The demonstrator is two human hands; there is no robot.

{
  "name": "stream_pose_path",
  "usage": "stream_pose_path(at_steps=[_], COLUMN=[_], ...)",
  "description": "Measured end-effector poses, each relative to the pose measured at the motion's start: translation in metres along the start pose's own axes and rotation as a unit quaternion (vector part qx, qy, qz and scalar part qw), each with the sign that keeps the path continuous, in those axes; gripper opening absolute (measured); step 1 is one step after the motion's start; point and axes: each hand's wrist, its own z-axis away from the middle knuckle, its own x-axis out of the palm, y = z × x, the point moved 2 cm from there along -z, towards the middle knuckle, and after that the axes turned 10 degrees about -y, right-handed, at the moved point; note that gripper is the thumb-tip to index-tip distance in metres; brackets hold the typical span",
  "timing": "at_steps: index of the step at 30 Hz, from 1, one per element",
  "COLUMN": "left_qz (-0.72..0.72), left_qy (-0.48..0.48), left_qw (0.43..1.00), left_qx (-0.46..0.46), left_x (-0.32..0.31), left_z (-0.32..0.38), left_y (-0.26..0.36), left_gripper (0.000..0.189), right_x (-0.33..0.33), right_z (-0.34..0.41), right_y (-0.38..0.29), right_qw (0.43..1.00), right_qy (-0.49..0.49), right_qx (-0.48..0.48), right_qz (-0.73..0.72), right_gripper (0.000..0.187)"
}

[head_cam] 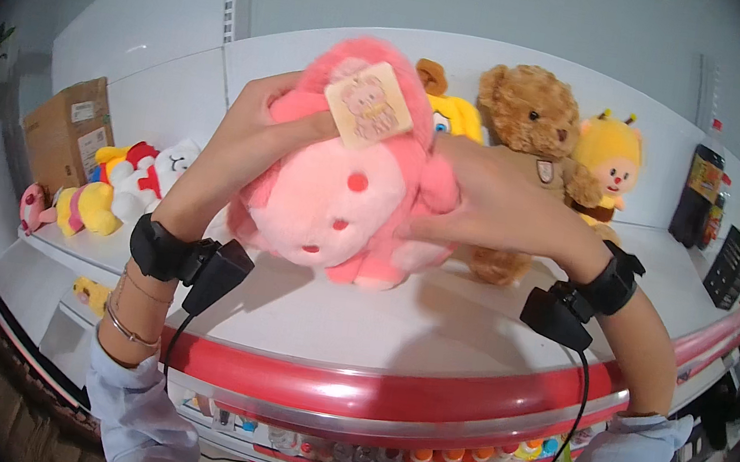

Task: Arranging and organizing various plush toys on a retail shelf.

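Observation:
Between my two hands is a pink plush toy (325, 197), tilted over to the left above a white shelf (343, 329). My left hand (271, 127) grips its head, with the thumb beside a square cardboard tag (370, 105) that bears a printed picture. My right hand (486, 197) holds the toy's body near one arm; some of its fingers are hidden. Just behind the right hand sit a brown teddy bear (531, 115) and a yellow plush toy (455, 112), which is partly covered. A plush bee (613, 165) leans by the teddy.
To the left lie a white plush toy (164, 169), a yellow one (89, 208) and a cardboard box (71, 128). A cola bottle (697, 193) and a black box (732, 268) stand at right. The red shelf edge (356, 387) curves in front, above several bottles (448, 459).

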Motion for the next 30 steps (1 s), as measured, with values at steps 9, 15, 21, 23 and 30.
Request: stream_pose_path(at_steps=[9, 15, 21, 23, 30], left_qz=[-0.082, -0.143, -0.277, -0.270, -0.278], left_qy=[-0.061, -0.042, -0.024, -0.021, 0.053], left_qw=[0.993, 0.983, 0.945, 0.942, 0.900], left_qx=[0.061, 0.105, 0.174, 0.197, 0.331], left_x=[0.040, 0.054, 0.083, 0.097, 0.175], left_z=[-0.013, -0.015, -0.037, -0.054, -0.122], left_y=[0.024, 0.049, 0.072, 0.079, 0.092], left_gripper=[0.017, 0.014, 0.016, 0.016, 0.015], right_x=[-0.003, -0.029, -0.040, -0.053, -0.109], right_z=[0.033, 0.046, 0.064, 0.074, 0.118], right_y=[-0.006, -0.013, 0.003, 0.019, 0.104], right_qw=[0.966, 0.974, 0.966, 0.969, 0.999], right_qy=[-0.141, -0.136, -0.079, -0.072, 0.002], right_qx=[0.040, -0.036, -0.070, -0.075, 0.017], right_qz=[-0.213, -0.177, -0.236, -0.223, -0.046], right_gripper=[0.046, 0.065, 0.062, 0.065, 0.063])
